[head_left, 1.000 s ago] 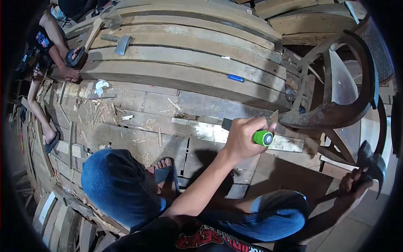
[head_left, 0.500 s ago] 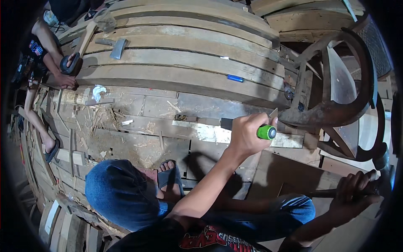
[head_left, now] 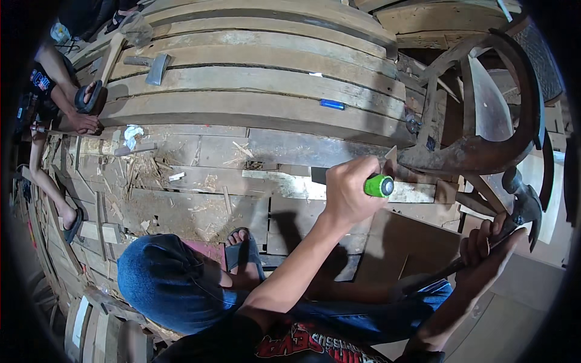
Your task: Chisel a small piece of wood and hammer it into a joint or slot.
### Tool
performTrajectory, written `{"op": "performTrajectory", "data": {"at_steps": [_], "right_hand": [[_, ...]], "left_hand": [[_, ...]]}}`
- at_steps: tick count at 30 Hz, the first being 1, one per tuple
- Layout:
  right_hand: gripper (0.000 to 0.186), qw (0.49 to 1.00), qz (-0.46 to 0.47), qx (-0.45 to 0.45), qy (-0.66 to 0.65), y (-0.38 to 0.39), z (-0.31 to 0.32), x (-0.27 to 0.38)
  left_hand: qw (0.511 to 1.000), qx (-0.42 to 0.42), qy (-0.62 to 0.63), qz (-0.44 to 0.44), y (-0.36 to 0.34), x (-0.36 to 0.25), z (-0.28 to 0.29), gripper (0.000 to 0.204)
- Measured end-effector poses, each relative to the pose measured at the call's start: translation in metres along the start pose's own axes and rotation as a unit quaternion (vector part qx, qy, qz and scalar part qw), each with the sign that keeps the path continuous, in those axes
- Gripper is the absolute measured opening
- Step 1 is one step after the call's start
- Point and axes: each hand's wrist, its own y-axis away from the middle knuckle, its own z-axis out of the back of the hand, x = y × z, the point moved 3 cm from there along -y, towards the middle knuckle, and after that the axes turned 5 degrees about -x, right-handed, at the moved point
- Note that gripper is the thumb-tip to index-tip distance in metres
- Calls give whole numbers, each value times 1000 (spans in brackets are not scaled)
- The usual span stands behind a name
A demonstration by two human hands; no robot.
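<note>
My left hand (head_left: 351, 187) is closed around a chisel with a bright green handle (head_left: 379, 186). The handle's round, metal-capped end faces up; its blade is hidden below my fist. Beneath lies a long pale wood piece (head_left: 284, 184) on the plank floor, though I cannot tell whether the chisel touches it. At the right, my right hand (head_left: 484, 248) grips a claw hammer (head_left: 525, 209) by its dark handle. The hammer head is raised beyond my fingers, apart from the chisel.
A curved wooden chair frame (head_left: 478, 154) stands at the right. Thick beams (head_left: 260, 112) lie across the far side, bearing a blue lighter (head_left: 332, 104) and a hatchet (head_left: 158, 69). Wood chips (head_left: 151, 169) litter the left floor. Another person's hand (head_left: 85, 123) and feet are at far left.
My right hand has turned, bringing the hammer head up and inward from the right edge into plain view. My left hand keeps hold of the chisel. The whole view has shifted slightly.
</note>
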Motion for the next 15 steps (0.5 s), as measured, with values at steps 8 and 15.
{"op": "performTrajectory", "data": {"at_steps": [8,15], "right_hand": [[59,997,-21,-35,64,-5,-2,-16],[60,996,-42,-4,75,-10,6,-31]], "left_hand": [[999,-33,-12,-6,-3,4,5,38],[1000,19,1,21,-8,9,6,35]]}}
